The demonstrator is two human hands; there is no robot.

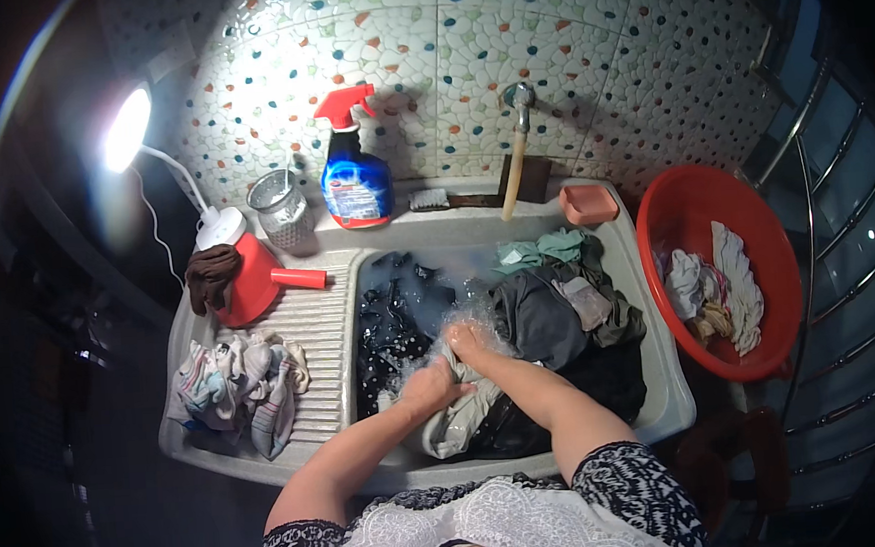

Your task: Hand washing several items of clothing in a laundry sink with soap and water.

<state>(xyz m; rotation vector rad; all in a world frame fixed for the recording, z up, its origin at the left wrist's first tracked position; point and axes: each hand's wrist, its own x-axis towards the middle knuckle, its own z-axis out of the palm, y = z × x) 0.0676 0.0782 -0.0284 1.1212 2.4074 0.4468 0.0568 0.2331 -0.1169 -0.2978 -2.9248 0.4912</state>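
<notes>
Both my hands are at a wet light-grey cloth (458, 426) in the water-filled basin of a laundry sink (269, 468). My left hand (433, 386) grips a fold of it, thumb pointing right. My right hand (468, 341) is closed on the cloth just above, its fingers partly hidden by suds and splashing water. Dark polka-dot fabric (405, 351) floats at the basin's left. Dark grey clothing (541, 316) and a green cloth (545, 250) are heaped at the right. Light socks (241, 383) lie piled on the ribbed washboard (323, 371).
Along the back ledge stand a lit lamp (128, 131), a glass jar (281, 208), a spray bottle (356, 173), a brush (452, 200) and a soap dish (589, 204). A hose hangs from the tap (523, 106). Left lies a red scoop (251, 292); right, a red basin (775, 328) holds laundry.
</notes>
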